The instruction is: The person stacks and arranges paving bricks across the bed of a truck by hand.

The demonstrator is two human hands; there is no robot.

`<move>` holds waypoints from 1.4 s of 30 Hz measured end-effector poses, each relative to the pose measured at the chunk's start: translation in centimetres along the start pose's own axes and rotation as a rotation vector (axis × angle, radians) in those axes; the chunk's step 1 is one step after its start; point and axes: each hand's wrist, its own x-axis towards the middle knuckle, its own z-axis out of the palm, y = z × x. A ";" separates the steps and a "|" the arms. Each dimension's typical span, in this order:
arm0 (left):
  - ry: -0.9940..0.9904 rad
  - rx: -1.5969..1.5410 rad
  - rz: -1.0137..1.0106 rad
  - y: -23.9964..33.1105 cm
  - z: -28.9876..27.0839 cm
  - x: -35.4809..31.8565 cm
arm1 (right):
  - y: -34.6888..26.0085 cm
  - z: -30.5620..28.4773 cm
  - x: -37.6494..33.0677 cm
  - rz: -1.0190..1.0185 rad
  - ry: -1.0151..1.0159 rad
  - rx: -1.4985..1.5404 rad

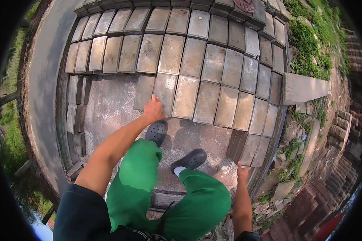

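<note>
My left hand (153, 109) rests at the near end of a grey concrete paving block (144, 93), the leftmost of its row. Its fingers are apart, one reaching over the top of the block and the thumb toward the neighbouring block (164, 90). Down at the right, my right hand (243, 172) touches the near end of another block (250, 148) with a finger stretched out. Its other fingers are partly hidden. Neither hand visibly lifts anything.
Stacked blocks (193, 56) fill the far and right parts of a patterned metal bed (112, 96), where I stand in dark clogs (191, 160). More blocks (73, 116) line the left edge. Another person's foot (244, 5) is on the far stack. A concrete slab (305, 88) lies outside at the right.
</note>
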 end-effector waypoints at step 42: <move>0.310 -1.615 -1.445 2.1 11.9 -84.0 | -5.2 -32.7 -33.4 -0.642 -0.453 0.148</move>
